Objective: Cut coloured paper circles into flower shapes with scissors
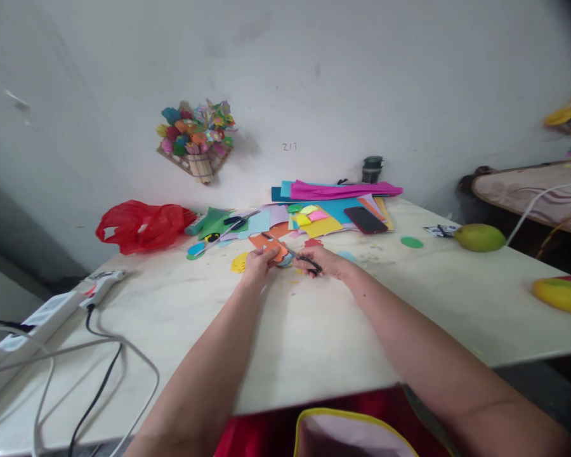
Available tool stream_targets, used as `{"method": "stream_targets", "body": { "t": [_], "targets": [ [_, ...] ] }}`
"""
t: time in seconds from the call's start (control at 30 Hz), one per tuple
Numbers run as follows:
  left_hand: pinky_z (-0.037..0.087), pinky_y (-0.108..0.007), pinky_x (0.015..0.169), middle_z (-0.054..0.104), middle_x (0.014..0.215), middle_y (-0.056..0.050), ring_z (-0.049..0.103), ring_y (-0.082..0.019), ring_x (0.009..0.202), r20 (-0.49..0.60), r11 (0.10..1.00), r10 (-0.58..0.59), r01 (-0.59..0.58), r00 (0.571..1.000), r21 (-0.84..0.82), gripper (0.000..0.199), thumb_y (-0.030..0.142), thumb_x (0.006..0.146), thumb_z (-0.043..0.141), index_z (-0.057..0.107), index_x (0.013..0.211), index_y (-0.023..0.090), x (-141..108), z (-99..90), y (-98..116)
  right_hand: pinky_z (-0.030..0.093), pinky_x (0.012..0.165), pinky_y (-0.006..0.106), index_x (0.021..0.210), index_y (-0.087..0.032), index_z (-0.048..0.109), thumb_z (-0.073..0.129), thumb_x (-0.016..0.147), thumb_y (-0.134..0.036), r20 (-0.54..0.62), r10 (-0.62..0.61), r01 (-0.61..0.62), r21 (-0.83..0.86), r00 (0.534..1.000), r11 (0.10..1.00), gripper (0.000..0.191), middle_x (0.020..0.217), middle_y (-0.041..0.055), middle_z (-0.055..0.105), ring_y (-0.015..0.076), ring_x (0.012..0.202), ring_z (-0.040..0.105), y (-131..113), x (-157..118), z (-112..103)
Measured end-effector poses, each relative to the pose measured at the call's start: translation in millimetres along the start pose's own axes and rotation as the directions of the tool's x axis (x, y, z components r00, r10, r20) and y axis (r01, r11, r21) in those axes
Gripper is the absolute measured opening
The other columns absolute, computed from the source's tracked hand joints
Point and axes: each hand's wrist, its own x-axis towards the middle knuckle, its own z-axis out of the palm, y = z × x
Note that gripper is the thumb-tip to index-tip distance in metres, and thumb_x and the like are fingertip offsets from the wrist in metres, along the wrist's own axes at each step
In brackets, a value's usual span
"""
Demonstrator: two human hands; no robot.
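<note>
Over the middle of the table, my left hand (259, 263) is closed on a piece of orange paper (276, 249) with a curved, scalloped edge. My right hand (321, 261) grips black-handled scissors (309, 259), whose blades point left across the orange paper. Yellow paper cut-outs (239, 263) lie just left of my left hand. Beyond the scissors rests a small red paper cut-out (313, 242). A light blue paper piece (347, 256) and tiny scraps lie right of my right hand. Part of the paper is hidden behind my fingers.
Coloured paper sheets (330, 227) and a dark phone (365, 219) lie at the back. Another pair of scissors (238, 222) is among the sheets. A red plastic bag (143, 226) and a power strip (42, 327) are at left; a mango (479, 237) sits at right.
</note>
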Motion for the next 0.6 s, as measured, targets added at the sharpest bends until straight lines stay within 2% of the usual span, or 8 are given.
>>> {"method": "stream_targets", "body": {
  "t": [0.23,0.4,0.6],
  "targets": [
    [0.052,-0.032,0.07,0.069,0.072,-0.008,0.063,-0.017,0.065,-0.029,0.999,-0.012,0.01,1.0,-0.053,0.026,0.021,0.048,0.079,0.068,0.068,0.009,-1,2.0,0,0.023,0.03,0.014,0.077,-0.015,0.057,0.069,0.066,-0.038,-0.012,-0.01,0.01,0.004,1.0,1.0,0.029,0.05,-0.0044,0.052,0.0045,0.035,0.044,1,2,1],
    [0.052,-0.031,0.069,0.068,0.07,-0.008,0.063,-0.017,0.064,-0.073,0.996,-0.017,0.011,0.997,-0.084,0.025,0.02,0.048,0.078,0.067,0.068,0.009,-3,5.5,0,0.025,0.031,0.015,0.075,-0.014,0.056,0.067,0.068,-0.037,-0.014,-0.005,0.006,0.075,1.0,0.997,0.026,0.046,-0.005,0.05,0.005,0.034,0.043,0,4,2],
    [0.052,-0.032,0.069,0.068,0.07,-0.007,0.063,-0.018,0.066,-0.139,0.994,0.021,-0.036,0.99,-0.107,0.027,0.022,0.048,0.079,0.067,0.069,0.01,-4,12.2,-1,0.022,0.032,0.016,0.074,-0.014,0.057,0.069,0.064,-0.04,-0.065,-0.05,0.055,0.085,0.997,0.995,0.031,0.049,-0.0046,0.052,0.0048,0.035,0.045,-1,2,5]
  ]
}}
